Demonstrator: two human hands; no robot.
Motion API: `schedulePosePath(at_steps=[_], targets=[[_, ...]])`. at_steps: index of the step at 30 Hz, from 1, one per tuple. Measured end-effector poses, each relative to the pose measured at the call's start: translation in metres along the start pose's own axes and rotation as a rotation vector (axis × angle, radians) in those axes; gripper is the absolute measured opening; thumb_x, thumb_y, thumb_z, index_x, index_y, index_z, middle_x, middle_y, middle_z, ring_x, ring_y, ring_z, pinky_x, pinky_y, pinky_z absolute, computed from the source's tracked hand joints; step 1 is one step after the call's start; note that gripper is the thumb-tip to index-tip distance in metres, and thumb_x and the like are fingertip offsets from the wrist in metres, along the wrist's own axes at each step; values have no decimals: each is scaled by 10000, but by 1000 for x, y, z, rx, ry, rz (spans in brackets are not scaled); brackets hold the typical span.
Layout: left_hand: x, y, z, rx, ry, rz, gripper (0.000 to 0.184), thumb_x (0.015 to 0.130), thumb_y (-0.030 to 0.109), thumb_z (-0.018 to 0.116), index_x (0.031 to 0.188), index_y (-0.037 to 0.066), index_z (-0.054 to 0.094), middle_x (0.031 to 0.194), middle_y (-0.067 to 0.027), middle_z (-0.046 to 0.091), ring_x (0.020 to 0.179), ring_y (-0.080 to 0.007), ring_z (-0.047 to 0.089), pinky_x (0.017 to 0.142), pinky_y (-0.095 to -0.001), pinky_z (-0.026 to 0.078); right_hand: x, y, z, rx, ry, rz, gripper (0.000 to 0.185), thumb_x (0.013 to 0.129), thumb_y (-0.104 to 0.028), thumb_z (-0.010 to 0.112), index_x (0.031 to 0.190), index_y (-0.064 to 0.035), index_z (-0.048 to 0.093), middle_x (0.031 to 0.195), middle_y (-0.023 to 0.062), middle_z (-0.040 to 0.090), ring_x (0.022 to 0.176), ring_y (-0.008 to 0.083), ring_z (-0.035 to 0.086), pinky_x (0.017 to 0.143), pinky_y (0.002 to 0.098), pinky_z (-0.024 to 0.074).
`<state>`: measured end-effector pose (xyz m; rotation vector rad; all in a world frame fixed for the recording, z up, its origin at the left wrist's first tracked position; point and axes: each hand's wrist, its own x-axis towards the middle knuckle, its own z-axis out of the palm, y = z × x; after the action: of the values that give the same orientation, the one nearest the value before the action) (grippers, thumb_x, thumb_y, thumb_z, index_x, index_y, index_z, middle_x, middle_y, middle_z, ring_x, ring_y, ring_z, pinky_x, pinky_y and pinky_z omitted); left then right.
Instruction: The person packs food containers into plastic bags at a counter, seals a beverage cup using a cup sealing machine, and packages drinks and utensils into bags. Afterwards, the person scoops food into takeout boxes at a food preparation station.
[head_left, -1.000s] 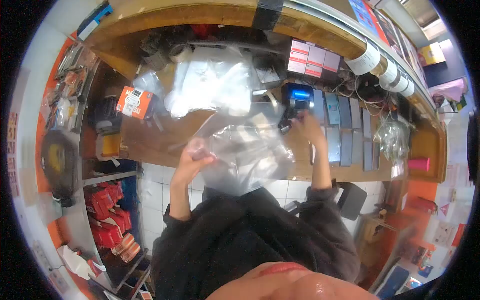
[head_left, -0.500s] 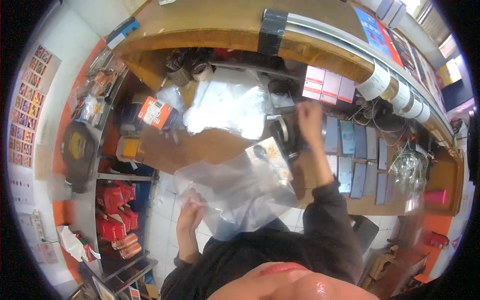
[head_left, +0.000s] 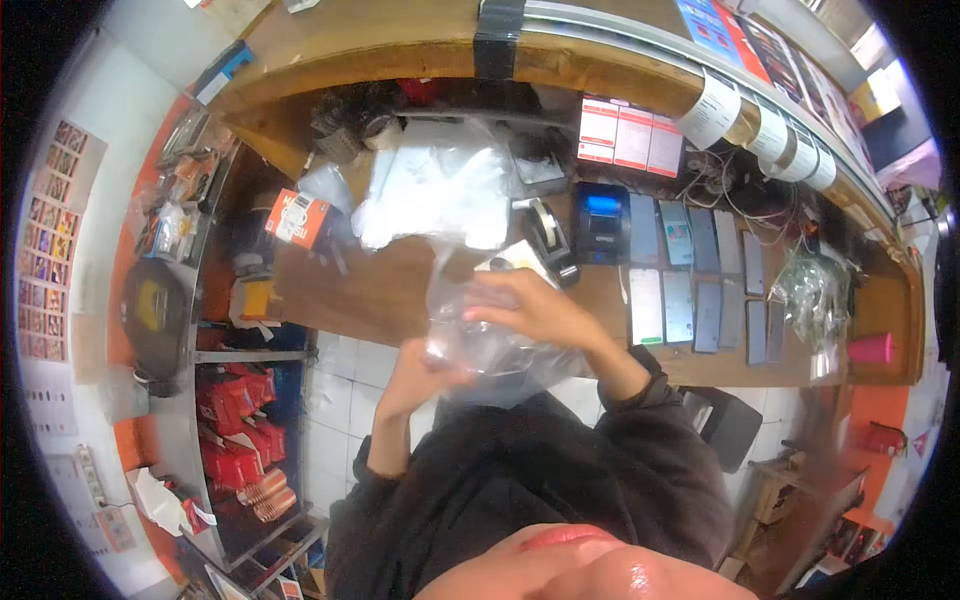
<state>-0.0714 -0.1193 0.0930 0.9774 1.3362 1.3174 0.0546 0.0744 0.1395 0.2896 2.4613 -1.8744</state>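
Observation:
A clear plastic bag (head_left: 448,290) is bunched up in front of my body at the table's near edge. My left hand (head_left: 412,378) grips its lower left side, the fingers partly hidden by the film. From above, my right hand (head_left: 530,308) reaches over with curled fingers and pinches the bag's upper part; whether a strip of tape is between them I cannot make out. Just behind the right hand, a pale printed item (head_left: 522,258) is partly covered. A black tape dispenser (head_left: 545,235) with a roll in it stands beyond that.
Rows of phone-like flat slabs (head_left: 706,278) lie to the right, beside a black and blue device (head_left: 603,222). A stack of clear plastic bags (head_left: 440,190) lies at the back, with an orange box (head_left: 298,218) left of it. A wooden shelf (head_left: 400,75) overhangs the table.
My right hand has come from beside the tape dispenser down to the bag. The bag, spread wide before, is now gathered between both hands. The view has shifted slightly.

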Motion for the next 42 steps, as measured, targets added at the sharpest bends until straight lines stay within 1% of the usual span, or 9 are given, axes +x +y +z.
schedulePosePath(at_steps=[7,11,19,22,24,27,29,32,42], targets=[[23,0,35,-129,252,11,101,854,65,598,918,-8,626,830,-60,638,673,-81,582,554,-230,473,-28,-20,52,-430,920,-182,596,658,-257,777,1157,-81,503,1113,166,475,1033,324,464,837,383,411],[9,12,41,-123,-19,-68,189,896,124,557,978,-26,637,783,-40,629,635,-78,557,543,-246,458,-53,-25,54,190,637,282,490,733,-258,739,1117,-50,517,933,117,573,852,182,553,749,303,437],[-7,4,41,173,-106,-55,183,908,173,543,876,15,629,733,-33,589,627,-73,517,550,-231,424,-53,13,69,593,821,-172,203,864,-195,598,931,-5,612,812,68,610,699,112,549,617,256,440],[-6,-48,51,-69,42,6,208,933,233,489,967,51,583,813,-30,572,718,-80,521,615,-241,442,-32,30,114,372,1084,-548,152,850,-177,593,828,-32,631,806,66,632,713,102,572,586,266,448],[-10,-78,54,-369,276,-35,269,958,297,425,1062,71,524,883,-12,543,804,-87,516,671,-252,450,-20,31,124,-677,873,-615,88,794,-101,583,721,-78,625,746,55,637,628,113,573,514,280,447],[-10,-41,69,-770,622,-163,356,974,344,356,1120,50,494,944,-14,545,881,-101,524,748,-251,452,-12,19,121,73,846,-202,88,688,-184,671,738,-129,625,631,49,580,550,208,571,467,354,432],[0,-97,41,-952,57,353,389,976,334,336,1196,45,475,1043,-43,563,952,-127,533,815,-262,452,-7,28,132,-432,922,-623,88,647,-183,664,705,-141,612,606,55,562,505,237,554,448,373,419],[9,-111,36,-642,534,56,368,966,261,324,1187,24,498,1110,-72,562,1018,-155,534,825,-318,453,1,10,113,-447,835,-439,42,654,-172,626,676,-158,592,630,63,578,558,224,574,472,361,425],[9,-59,54,-237,571,-10,308,962,262,398,1130,27,505,958,-47,550,900,-125,534,763,-266,446,-8,12,120,-507,747,-631,84,639,-136,639,700,-83,614,618,74,584,567,218,561,527,337,436]])
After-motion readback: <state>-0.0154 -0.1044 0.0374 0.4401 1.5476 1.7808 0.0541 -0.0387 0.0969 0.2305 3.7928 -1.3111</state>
